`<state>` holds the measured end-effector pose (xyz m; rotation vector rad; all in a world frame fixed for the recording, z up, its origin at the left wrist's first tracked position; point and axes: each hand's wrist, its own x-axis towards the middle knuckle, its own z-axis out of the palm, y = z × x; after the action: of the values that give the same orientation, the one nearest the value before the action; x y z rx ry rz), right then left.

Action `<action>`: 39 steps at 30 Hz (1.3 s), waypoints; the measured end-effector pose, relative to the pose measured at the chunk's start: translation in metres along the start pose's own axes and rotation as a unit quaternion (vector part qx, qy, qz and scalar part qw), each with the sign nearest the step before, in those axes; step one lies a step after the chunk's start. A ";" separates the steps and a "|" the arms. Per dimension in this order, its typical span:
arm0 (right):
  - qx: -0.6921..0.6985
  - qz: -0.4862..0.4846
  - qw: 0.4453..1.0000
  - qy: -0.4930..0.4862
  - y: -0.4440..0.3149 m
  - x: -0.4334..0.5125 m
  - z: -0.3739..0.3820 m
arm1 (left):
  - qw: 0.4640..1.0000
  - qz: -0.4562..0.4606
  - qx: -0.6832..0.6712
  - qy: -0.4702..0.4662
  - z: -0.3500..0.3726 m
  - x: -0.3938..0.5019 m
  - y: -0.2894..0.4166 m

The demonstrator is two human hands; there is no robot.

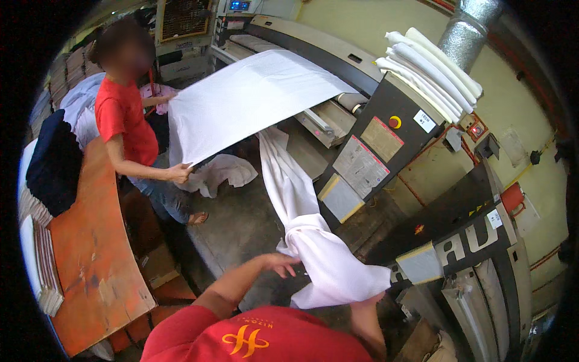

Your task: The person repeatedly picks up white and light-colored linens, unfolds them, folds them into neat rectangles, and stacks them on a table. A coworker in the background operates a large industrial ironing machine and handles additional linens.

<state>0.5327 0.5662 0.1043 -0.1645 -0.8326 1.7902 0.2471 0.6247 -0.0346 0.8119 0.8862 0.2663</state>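
Observation:
A long white cloth (334, 271) stretches in front of me, its near end spread wide and its middle gathered into a knot-like bunch. Beyond the bunch it runs in loose folds up towards the ironing machine (312, 50). My left hand (281, 264) is beside the bunch with fingers apart; whether it touches the cloth I cannot tell. At the cloth's near right edge is my right hand (372, 299), gripping it, with the fingers mostly hidden by fabric. Over the machine's front lies a broad white sheet (253, 90).
A person in a red shirt (124, 117) holds the sheet's left edge. Folded white linens (429, 68) are stacked on the machine's end cabinet (362, 154). An orange-topped table (90, 258) stands left, bearing folded cloths (43, 267) and dark fabric (54, 163). Another machine (475, 240) is at right.

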 end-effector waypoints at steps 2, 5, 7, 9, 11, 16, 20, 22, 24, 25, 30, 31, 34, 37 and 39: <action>-0.004 -0.024 1.000 -0.004 -0.002 -0.004 0.004 | 0.988 0.020 -0.103 -0.114 0.031 0.017 0.011; -0.010 -0.053 0.999 -0.005 -0.003 -0.010 0.013 | 0.946 0.084 -0.212 -0.231 0.037 0.033 0.017; -0.013 -0.067 0.998 -0.006 -0.003 -0.015 0.019 | 0.954 0.063 -0.142 -0.256 0.007 0.025 0.009; -0.019 -0.077 0.997 -0.005 -0.003 -0.019 0.025 | 0.975 -0.022 0.081 -0.205 -0.042 0.000 -0.007; -0.025 -0.091 0.995 -0.004 -0.005 -0.022 0.029 | 0.939 -0.123 0.321 0.019 -0.092 -0.022 -0.015; -0.026 -0.121 0.992 -0.003 -0.009 -0.024 0.042 | 0.842 0.094 0.298 0.440 -0.072 0.009 -0.004; -0.036 -0.134 0.988 -0.063 -0.016 -0.015 0.053 | 0.969 0.084 -0.190 -0.137 0.040 0.051 0.011; -0.023 -0.158 0.987 -0.030 -0.029 -0.011 0.050 | 0.911 0.069 -0.335 -0.229 0.061 0.055 0.015; -0.007 -0.158 0.987 -0.016 -0.053 -0.015 0.035 | 0.866 0.089 -0.443 -0.215 0.050 0.042 0.015; -0.046 -0.177 0.983 0.010 -0.064 -0.019 0.022 | 0.855 0.107 -0.476 -0.177 0.031 0.030 0.014; 0.257 -0.048 0.955 0.136 -0.081 -0.057 -0.080 | 0.852 0.254 -0.388 0.241 -0.027 -0.028 0.027; -0.051 -0.032 0.926 0.372 -0.059 -0.066 -0.098 | 0.829 0.298 -0.365 0.302 -0.025 -0.038 0.033; -0.383 0.200 0.763 0.481 0.019 -0.097 -0.107 | 0.847 0.340 -0.189 0.362 0.019 -0.036 0.064; -0.371 0.224 0.860 0.270 0.090 -0.068 -0.078 | 0.886 0.273 -0.005 0.375 0.085 -0.018 0.082; -0.426 0.160 0.872 0.180 0.127 -0.034 -0.050 | 0.892 0.303 0.024 0.335 0.116 -0.018 0.085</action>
<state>0.4715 0.5396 -0.0196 -1.2369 -1.3178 1.4843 0.3357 0.6129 0.0800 1.0540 1.2627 1.1310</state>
